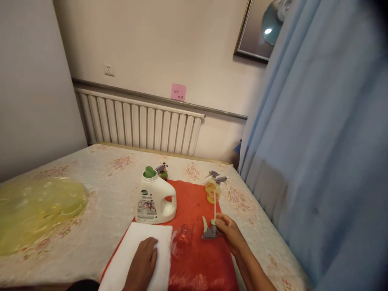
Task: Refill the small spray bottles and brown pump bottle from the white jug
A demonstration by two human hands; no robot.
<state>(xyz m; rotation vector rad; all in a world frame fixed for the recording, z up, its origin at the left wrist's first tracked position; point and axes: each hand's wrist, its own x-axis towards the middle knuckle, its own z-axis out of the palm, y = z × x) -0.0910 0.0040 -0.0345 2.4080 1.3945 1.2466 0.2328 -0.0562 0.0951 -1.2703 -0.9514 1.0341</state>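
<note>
Right hand (pixel 230 232) pinching spray trigger head (pixel 209 231) upright just right of clear bottle (pixel 181 241) on red mat (pixel 200 258), tube up, dripping nowhere; left hand (pixel 142 264) flat, grip empty, steadying white towel (pixel 138 254) just left of bottle

Home bedroom, mattress (pixel 100 190), radiator (pixel 139 125), curtain (pixel 318 141)

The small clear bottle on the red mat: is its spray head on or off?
Off. The small clear bottle stands open-necked, while the right hand holds the grey spray head beside it, tube pointing up.
</note>
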